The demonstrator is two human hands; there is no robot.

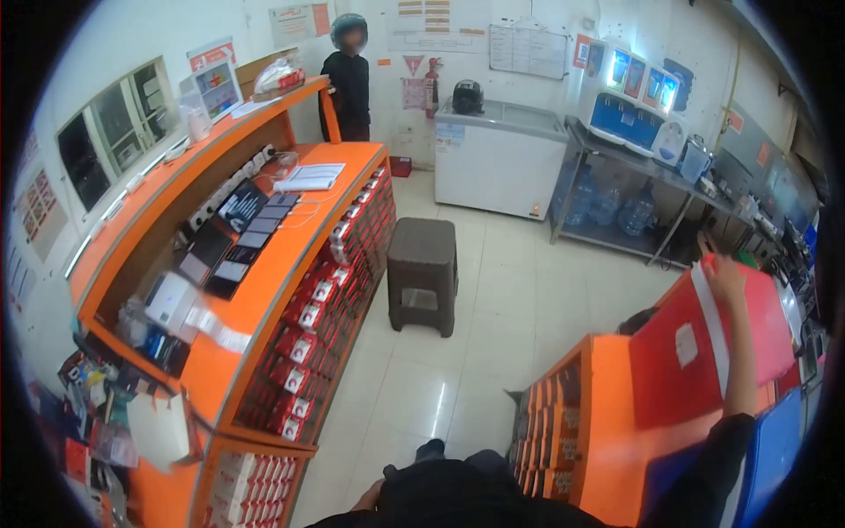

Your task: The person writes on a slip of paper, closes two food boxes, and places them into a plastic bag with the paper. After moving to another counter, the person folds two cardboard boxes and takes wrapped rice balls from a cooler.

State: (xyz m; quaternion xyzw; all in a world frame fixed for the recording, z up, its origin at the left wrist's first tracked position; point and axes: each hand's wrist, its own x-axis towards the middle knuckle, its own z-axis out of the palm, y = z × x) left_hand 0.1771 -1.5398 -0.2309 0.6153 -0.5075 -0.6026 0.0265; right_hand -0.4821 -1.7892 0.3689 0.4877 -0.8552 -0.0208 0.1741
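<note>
My right hand is stretched out to the right, its fingers closed over the top edge of a red cooler box. A white band runs down the box beside my forearm, and a pale label is stuck on its near red face. The box rests on an orange counter. Down by my dark clothing, only a small part of my left hand shows at the bottom of the view; its fingers are mostly hidden.
A brown plastic stool stands on the tiled floor. To the left, an orange counter carries tablets and papers above shelves of red boxes. At the back are a white chest freezer, a drink dispenser and a person wearing a helmet.
</note>
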